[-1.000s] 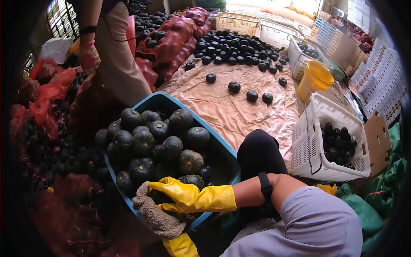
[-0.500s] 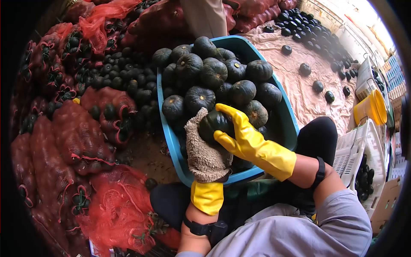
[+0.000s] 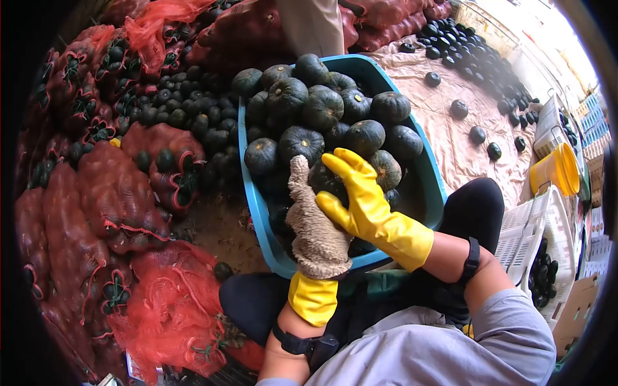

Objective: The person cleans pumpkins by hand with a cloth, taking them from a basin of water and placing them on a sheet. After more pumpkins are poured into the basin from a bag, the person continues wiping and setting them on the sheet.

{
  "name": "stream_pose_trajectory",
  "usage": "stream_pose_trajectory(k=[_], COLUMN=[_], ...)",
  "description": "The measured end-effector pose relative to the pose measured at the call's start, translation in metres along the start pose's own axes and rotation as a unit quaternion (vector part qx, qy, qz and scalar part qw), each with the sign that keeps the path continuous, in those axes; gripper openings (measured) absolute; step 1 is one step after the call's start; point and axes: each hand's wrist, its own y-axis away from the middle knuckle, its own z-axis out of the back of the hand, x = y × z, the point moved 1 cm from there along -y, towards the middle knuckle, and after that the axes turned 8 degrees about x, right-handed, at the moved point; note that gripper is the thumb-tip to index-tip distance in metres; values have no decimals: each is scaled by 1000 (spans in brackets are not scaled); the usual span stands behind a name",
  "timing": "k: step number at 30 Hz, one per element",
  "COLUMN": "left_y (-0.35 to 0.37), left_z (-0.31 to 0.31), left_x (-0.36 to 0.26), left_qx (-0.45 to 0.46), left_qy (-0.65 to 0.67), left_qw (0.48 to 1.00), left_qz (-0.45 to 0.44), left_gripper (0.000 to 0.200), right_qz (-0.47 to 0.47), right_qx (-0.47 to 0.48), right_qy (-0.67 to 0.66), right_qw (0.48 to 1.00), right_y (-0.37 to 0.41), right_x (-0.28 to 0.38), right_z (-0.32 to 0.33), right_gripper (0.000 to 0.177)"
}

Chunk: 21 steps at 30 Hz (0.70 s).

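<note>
Yellow-gloved hands on pumpkin; carton print illegible

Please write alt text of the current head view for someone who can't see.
A person's cloth-covered left grip and yellow-gloved right grip hold a dark squash between them over a blue tub heaped with more squashes. Red mesh sacks lie left.

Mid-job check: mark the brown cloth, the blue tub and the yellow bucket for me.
Brown cloth (image 3: 318, 237): head view, middle of its fuzzy outer side.
Blue tub (image 3: 370, 259): head view, the rim on the side nearest the wearer.
Yellow bucket (image 3: 551, 171): head view, its outer side wall.
</note>
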Motion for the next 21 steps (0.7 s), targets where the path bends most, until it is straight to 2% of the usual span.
stream_pose_trajectory(k=[2,4,5,7,8,9,11,13,16,17,19,21], left_y=[7,10,7,7,5,8,9,8,11,19,41,64], left_z=[7,8,12,28,37,38,34,28,11,-10,-13,2], left_x=[1,-4,-17,-32,-30,-27,-24,-26,-32,-40,-57,-64], left_qx=[35,64,56,137,163,146,124,79,-22,-68,-72,-55], left_qy=[-102,-293,-529,-572,-585,-601,-610,-565,-513,-473,-482,-554], left_qw=[993,948,825,785,773,753,731,775,833,861,855,812], left_qz=[-39,-104,-192,-192,-186,-223,-280,-272,-207,-175,-176,-173], left_gripper=[62,55,57,56,54,54,53,51,45,29,26,23], right_qz=[-30,-45,-58,-195,-231,-246,-306,-313,-328,-347,-291,-256], right_qx=[37,56,66,119,138,129,107,100,60,36,31,-60], right_qy=[-36,-115,-160,-371,-537,-728,-837,-846,-863,-880,-881,-823], right_qw=[998,991,983,900,799,627,441,419,379,323,372,504], right_y=[8,12,18,21,21,24,30,28,26,24,36,54], right_x=[-2,4,6,20,12,4,1,-2,-12,-17,-24,-18], right_z=[-8,-5,-6,7,11,5,13,24,42,50,74,109], right_gripper=[69,65,59,51,47,49,55,65,79,78,78,84])
